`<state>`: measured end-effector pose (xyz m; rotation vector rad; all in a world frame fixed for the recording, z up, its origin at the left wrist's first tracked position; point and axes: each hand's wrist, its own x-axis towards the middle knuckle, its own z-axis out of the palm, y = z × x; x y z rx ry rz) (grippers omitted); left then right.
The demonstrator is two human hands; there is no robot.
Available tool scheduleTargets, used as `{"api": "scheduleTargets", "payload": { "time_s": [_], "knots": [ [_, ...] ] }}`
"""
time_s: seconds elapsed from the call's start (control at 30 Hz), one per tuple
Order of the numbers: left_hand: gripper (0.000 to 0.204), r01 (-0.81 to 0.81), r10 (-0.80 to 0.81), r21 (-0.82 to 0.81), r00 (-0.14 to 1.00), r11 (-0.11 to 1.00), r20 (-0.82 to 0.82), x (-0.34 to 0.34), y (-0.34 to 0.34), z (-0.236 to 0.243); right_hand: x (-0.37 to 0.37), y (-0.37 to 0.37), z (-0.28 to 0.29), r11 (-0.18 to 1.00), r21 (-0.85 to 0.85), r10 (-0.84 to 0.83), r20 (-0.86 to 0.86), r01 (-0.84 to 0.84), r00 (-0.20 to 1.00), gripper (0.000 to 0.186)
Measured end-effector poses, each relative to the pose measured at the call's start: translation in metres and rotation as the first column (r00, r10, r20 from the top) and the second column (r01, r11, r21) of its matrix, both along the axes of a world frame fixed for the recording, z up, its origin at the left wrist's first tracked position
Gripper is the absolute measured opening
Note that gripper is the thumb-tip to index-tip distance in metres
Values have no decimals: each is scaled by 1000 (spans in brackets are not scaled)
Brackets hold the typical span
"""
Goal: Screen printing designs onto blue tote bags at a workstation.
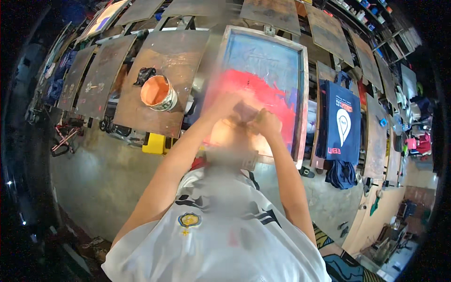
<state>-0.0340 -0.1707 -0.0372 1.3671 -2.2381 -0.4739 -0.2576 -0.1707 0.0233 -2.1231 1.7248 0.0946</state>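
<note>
In front of me lies a wooden-framed printing screen (303, 94) with blue mesh, its middle and near part smeared with bright red ink (253, 87). Both my hands are over the inked area, close together. The fingers of my left hand (226, 105) and my right hand (265, 123) are curled closed. Between them shows a small, dark purplish thing (246, 113), gripped from both sides. Blur and the fingers hide its shape, so its kind cannot be made out. The near middle of the screen is smeared by blur too.
On a brown board to the left stands an orange-lined bucket (159, 93) beside crumpled black plastic (144, 75). Navy printed tote bags (342, 120) lie stacked on a board to the right. More boards (270, 16) run along the back. A yellow box (157, 144) sits below the left board.
</note>
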Motion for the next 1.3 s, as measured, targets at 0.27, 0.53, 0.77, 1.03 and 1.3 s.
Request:
{"api": "scheduleTargets", "payload": {
  "time_s": [0.27,0.53,0.77,1.03,1.3],
  "knots": [
    [59,-388,405,-133,903,912,142,-4,83,26,36,-10,-15,970,-147,182,-91,-194,979,56],
    [59,-294,314,-116,916,949,251,7,82,18,36,10,-14,976,-134,157,-105,-170,982,60],
    [61,-239,249,-91,962,967,111,54,100,-1,70,31,-27,954,-149,243,-118,-260,963,56],
    [59,-88,94,-104,994,991,53,52,62,34,54,43,23,976,-204,91,58,-78,994,57],
    [59,-58,53,59,995,997,89,37,118,40,32,92,13,931,-286,224,-38,-225,974,52]
  ]
}}
